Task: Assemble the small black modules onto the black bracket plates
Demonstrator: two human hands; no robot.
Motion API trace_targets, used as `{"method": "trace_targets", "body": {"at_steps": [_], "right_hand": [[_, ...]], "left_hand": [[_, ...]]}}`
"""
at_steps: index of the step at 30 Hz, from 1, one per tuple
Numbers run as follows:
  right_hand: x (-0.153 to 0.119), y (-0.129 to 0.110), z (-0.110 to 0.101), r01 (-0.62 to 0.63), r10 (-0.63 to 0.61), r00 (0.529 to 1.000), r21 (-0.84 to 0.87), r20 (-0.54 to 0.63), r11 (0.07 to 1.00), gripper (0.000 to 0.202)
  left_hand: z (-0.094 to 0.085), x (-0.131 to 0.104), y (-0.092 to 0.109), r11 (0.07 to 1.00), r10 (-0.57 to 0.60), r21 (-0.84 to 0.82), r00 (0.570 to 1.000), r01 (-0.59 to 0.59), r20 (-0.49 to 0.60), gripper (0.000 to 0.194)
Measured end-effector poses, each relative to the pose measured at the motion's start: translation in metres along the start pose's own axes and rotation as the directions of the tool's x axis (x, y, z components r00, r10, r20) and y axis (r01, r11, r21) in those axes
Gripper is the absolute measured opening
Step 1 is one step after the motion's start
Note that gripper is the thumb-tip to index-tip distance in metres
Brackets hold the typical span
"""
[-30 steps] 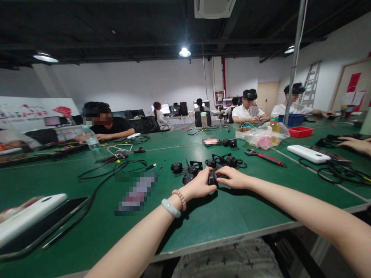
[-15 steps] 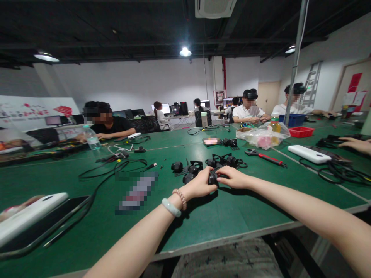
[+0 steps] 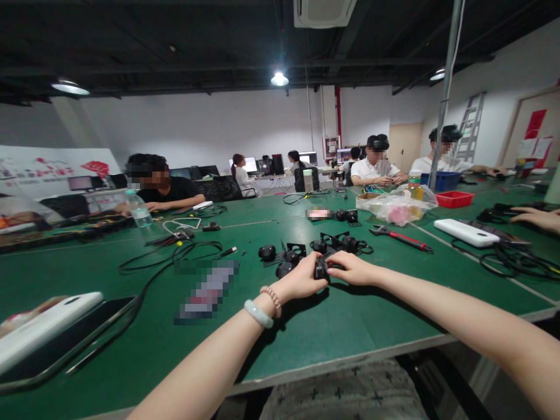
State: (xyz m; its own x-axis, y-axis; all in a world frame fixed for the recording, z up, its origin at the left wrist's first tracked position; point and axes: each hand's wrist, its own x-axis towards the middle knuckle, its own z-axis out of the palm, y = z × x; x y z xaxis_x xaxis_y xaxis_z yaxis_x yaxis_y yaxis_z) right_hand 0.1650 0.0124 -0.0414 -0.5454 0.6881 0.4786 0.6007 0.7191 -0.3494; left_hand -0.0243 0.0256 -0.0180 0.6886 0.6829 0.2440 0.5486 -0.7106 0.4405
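Observation:
Between my two hands is a small black rounded part (image 3: 321, 268), its exact kind unclear. My left hand (image 3: 304, 276) is closed around its left side, thumb at the front. From the right, the fingers of my right hand (image 3: 352, 268) curl in and pinch the same part. Just beyond my hands lie several similar black parts, among them a black round-ended part (image 3: 267, 252) on the left and black parts with flat brackets (image 3: 349, 243) behind. A bead bracelet and a pale bangle (image 3: 258, 314) circle my left wrist.
An adjustable wrench (image 3: 403, 238) with red-black handles lies right of my hands. Black cables (image 3: 175, 256) spread on the left, near a blurred flat object (image 3: 207, 291). White devices (image 3: 466, 233) flank both sides. Behind stand a red tray (image 3: 455, 199) and a plastic bag (image 3: 398, 207). Other people sit around the table.
My hands and the black part between them stay almost still. In the background, a seated person has turned their head to the left.

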Motion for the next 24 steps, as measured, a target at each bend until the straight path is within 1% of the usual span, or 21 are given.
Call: {"method": "trace_targets", "body": {"at_steps": [16, 24], "right_hand": [[0.0000, 0.0017, -0.0001, -0.018, 0.018, 1.000, 0.017, 0.021, 1.000, 0.029], [0.0001, -0.0002, -0.0014, -0.001, 0.000, 1.000, 0.018, 0.014, 1.000, 0.029]], "left_hand": [[0.0006, 0.0007, 0.0019, 1.000, -0.008, 0.008, 1.000, 0.008, 0.001, 0.056], [0.0011, 0.0005, 0.0002, 1.000, 0.001, 0.020, 1.000, -0.001, 0.004, 0.055]]}}
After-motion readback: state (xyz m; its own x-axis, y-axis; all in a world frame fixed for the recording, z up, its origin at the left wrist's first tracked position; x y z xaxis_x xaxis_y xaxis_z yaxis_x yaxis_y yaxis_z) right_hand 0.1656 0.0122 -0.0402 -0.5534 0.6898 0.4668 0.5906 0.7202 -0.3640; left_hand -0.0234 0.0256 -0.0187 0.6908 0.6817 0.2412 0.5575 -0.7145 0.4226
